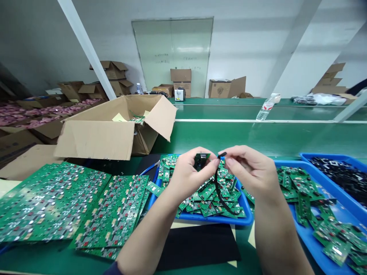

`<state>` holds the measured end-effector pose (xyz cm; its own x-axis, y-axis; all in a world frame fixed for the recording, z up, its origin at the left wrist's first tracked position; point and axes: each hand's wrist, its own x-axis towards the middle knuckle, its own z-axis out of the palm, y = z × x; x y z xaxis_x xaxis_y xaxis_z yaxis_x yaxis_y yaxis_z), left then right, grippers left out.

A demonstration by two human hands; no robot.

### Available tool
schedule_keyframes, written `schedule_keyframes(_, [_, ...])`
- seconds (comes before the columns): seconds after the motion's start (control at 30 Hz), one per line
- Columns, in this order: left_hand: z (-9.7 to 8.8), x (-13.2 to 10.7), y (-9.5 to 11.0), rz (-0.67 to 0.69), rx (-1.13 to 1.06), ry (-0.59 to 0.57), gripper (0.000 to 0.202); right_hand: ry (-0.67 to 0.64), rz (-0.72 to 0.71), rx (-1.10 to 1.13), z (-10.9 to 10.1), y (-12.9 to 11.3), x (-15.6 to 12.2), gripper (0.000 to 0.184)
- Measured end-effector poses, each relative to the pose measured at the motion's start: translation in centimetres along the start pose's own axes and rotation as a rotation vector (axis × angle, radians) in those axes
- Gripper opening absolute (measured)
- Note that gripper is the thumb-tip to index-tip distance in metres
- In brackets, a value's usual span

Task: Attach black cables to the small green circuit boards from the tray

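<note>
My left hand [190, 172] is closed on a small green circuit board [203, 156] with a dark part on it, held between thumb and fingers. Facing it, my right hand [252, 168] pinches the upper end of a thin black strip [220, 189]. The strip curves down between my hands, its lower end over the boards below. My left thumb tip is close to the strip; whether it touches cannot be made out. Under both hands stands a blue tray [212, 219], heaped with small green circuit boards [205, 202].
Large board panels [54, 198] are stacked at left, before an open cardboard box [97, 137]. At right, one blue tray [311, 236] holds small boards; another blue tray [318, 156] holds black pieces. A black sheet [197, 248] lies in front. A bottle [265, 109] stands behind.
</note>
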<state>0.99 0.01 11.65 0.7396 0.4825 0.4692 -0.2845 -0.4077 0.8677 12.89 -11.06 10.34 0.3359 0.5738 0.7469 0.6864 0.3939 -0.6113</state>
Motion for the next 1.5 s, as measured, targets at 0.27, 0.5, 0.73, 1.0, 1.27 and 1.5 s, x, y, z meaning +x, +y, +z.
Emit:
schedule_keyframes(0.27, [-0.1, -0.6, 1.2, -0.104, -0.164, -0.154, 0.015, 0.068, -0.101, -0.238, -0.4, 1.8, 0.8, 0.022])
schedule_keyframes(0.5, [0.5, -0.9, 1.3, -0.166, -0.218, -0.138, 0.010, 0.184, 0.175, -0.068, -1.1, 2.7, 0.9, 0.017])
schedule_keyframes(0.73, [0.7, -0.3, 0.1, -0.192, -0.305, -0.086, 0.020, 0.106, 0.078, 0.092, -0.1, 0.2, 0.5, 0.008])
schedule_keyframes(1.0, [0.3, -0.5, 0.5, -0.269, -0.367, -0.251, 0.040, 0.455, -0.017, 0.045, 0.6, 0.9, 0.4, 0.006])
schedule_keyframes(1.27, [-0.1, -0.4, -0.1, -0.342, -0.580, -0.246, 0.041, -0.049, -0.141, -0.176, -0.5, -0.6, 0.2, 0.013])
schedule_keyframes(1.5, [0.4, -0.5, 0.5, -0.392, -0.525, -0.286, 0.039, -0.087, -0.223, -0.227, 0.3, -0.5, 0.5, 0.015])
